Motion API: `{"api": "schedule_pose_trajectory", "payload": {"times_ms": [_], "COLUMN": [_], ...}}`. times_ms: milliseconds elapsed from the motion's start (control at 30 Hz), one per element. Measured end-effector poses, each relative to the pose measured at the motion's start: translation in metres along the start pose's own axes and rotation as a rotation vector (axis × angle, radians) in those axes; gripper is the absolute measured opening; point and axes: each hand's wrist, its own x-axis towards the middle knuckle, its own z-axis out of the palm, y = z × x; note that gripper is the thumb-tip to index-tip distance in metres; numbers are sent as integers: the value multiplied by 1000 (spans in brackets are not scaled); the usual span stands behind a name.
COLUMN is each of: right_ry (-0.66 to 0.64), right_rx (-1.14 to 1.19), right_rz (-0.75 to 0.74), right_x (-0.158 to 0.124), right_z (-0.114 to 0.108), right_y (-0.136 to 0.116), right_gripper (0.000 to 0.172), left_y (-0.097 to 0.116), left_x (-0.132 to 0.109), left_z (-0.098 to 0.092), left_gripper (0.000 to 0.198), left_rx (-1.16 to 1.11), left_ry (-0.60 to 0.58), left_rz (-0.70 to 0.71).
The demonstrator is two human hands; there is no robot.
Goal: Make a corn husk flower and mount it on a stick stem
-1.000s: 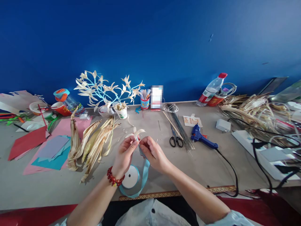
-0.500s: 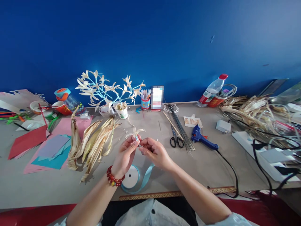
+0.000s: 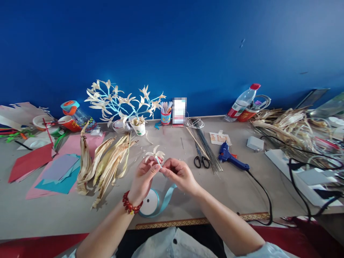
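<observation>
Between my hands is a corn husk flower [image 3: 155, 153] with pale spread petals and a light-blue wrapped stem. My left hand [image 3: 146, 174] pinches the flower just under its petals. The fingertips of my right hand [image 3: 178, 175] are closed on the lower end of the stem. A blue ribbon [image 3: 168, 199] runs from a white spool [image 3: 149, 202] on the table up behind my right hand; where it ends is hidden. Dried corn husks [image 3: 110, 161] lie to the left of my hands.
Finished husk flowers [image 3: 107, 96] stand in white cups [image 3: 138, 127] at the back. To the right lie black scissors [image 3: 201, 161], wires [image 3: 208, 147] and a blue glue gun [image 3: 232, 157] with a trailing cord. Coloured paper [image 3: 57, 179] covers part of the left side.
The flower has turned in my fingers, so its petals now fan upward and the blue stem shows. My right hand has shifted slightly. The ribbon spool stays in place.
</observation>
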Motion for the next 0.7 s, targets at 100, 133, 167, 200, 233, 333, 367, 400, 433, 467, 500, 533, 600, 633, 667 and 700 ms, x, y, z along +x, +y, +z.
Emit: {"api": "schedule_pose_trajectory", "payload": {"times_ms": [100,133,167,200,233,333,367,400,433,467,500,533,600,633,667,700], "right_ry": [33,33,30,28,27,32,32,25,12,-10,-38,-70,-126,-148,-169,-189], "right_rx": [-95,-114,-132,-147,-160,-165,-154,-136,-110,-74,-29,20,116,157,194,226], "right_rz": [-7,-10,-16,-24,-31,-49,-49,-44,-32,-15,7,32,78,99,117,134], "right_x": [-1,-1,-1,-1,-1,-1,-1,-1,-1,-1,0,0,1,1,2,2], "right_z": [0,0,-1,-1,-1,-1,-1,-2,-2,-3,-4,-5,-8,-9,-11,-12], "right_y": [-1,-1,-1,-1,-1,-1,-1,-1,-1,-2,-3,-4,-5,-6,-6,-6], "right_gripper": [39,38,38,37,37,36,36,36,36,37,37,37,37,37,36,36], "left_y": [-1,-2,-2,-2,-2,-2,-1,0,0,1,2,3,4,4,5,5], "left_x": [-1,-1,-1,-2,-2,-2,-2,-2,-2,-3,-3,-3,-3,-3,-2,-2], "left_z": [-2,-2,-3,-4,-4,-5,-5,-5,-4,-4,-3,-2,-1,0,-1,-1], "left_gripper": [15,14,13,12,12,14,15,16,16,16,16,16,16,16,16,16], "left_rx": [92,117,137,153,168,213,222,226,225,219,209,195,168,156,146,138], "left_ry": [28,37,43,44,43,47,48,47,45,40,30,14,-28,-52,-76,-100], "left_rz": [30,41,50,58,65,80,79,77,74,71,68,68,66,62,59,57]}}
